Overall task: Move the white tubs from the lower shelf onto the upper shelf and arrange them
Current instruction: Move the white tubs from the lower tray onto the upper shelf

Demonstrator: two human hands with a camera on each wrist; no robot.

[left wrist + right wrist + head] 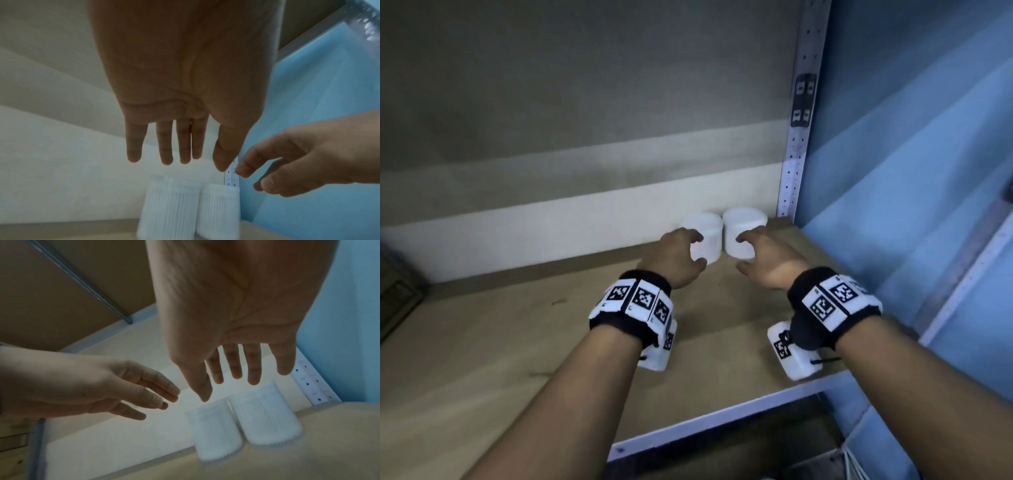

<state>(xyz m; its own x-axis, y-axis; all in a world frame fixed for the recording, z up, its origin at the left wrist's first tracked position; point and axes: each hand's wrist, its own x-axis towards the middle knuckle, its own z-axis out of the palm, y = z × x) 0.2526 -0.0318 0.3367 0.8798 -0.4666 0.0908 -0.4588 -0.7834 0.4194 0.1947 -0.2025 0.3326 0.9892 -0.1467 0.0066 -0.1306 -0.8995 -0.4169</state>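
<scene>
Two white ribbed tubs stand upright side by side in the back right corner of the wooden shelf point(517, 342): the left tub point(707, 236) point(168, 209) point(216, 431) and the right tub point(743, 230) point(219, 209) point(267, 417). My left hand point(681, 253) point(185, 155) hovers just in front of the left tub, fingers straight and spread, holding nothing. In front of the right tub my right hand point(763, 257) point(234, 369) is also open and empty. The wrist views show a gap between the fingertips and the tubs.
A perforated metal upright point(794, 154) rises right behind the right tub, with a blue wall point(911, 171) beyond it. A pale wall backs the shelf. The shelf's metal front edge point(722, 414) runs below my wrists. Bare wood stretches to the left of the tubs.
</scene>
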